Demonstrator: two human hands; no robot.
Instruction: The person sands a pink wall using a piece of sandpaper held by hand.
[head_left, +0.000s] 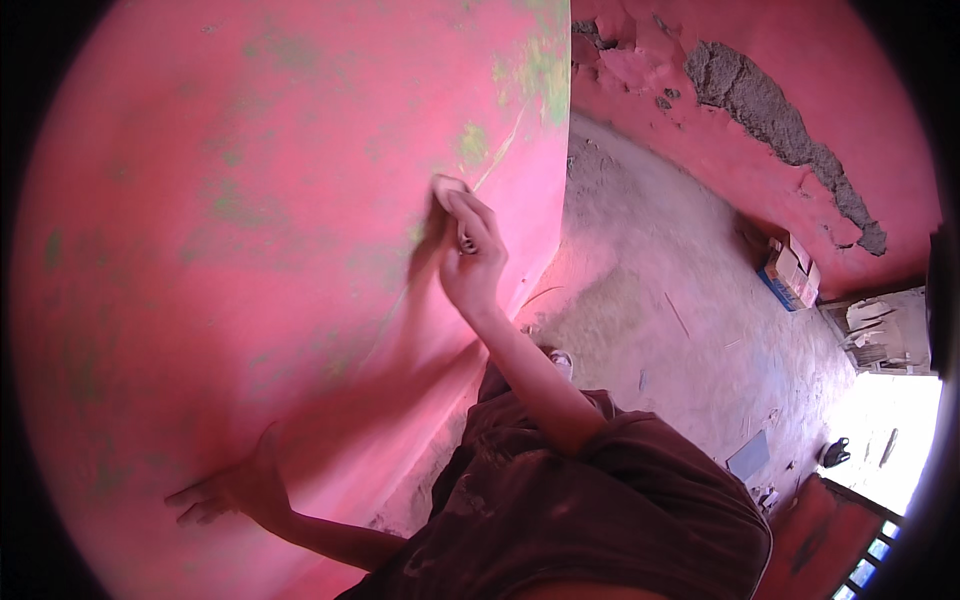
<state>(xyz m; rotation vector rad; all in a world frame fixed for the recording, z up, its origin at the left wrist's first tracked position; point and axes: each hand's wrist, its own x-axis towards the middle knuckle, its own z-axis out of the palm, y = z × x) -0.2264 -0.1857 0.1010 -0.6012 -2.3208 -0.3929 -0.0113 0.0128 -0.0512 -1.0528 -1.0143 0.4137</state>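
Observation:
A pink painted wall (315, 225) with green patches fills the left and middle of the view. My right hand (472, 255) grips a small pale flat piece (448, 184), perhaps sandpaper or a sanding pad, held at the wall's surface; its exact kind is not clear. A thin pale line runs up the wall just beyond it. Lower left, my left hand (232, 487) rests on the wall with fingers spread and nothing in it. Shadows of the arms fall across the paint.
A concrete floor (660, 300) lies to the right. Against the far wall (855, 135), with its broken plaster, stands an open cardboard box (791, 274). A grey flat panel (748, 455) and a dark bag-like object (834, 452) lie near the bright doorway.

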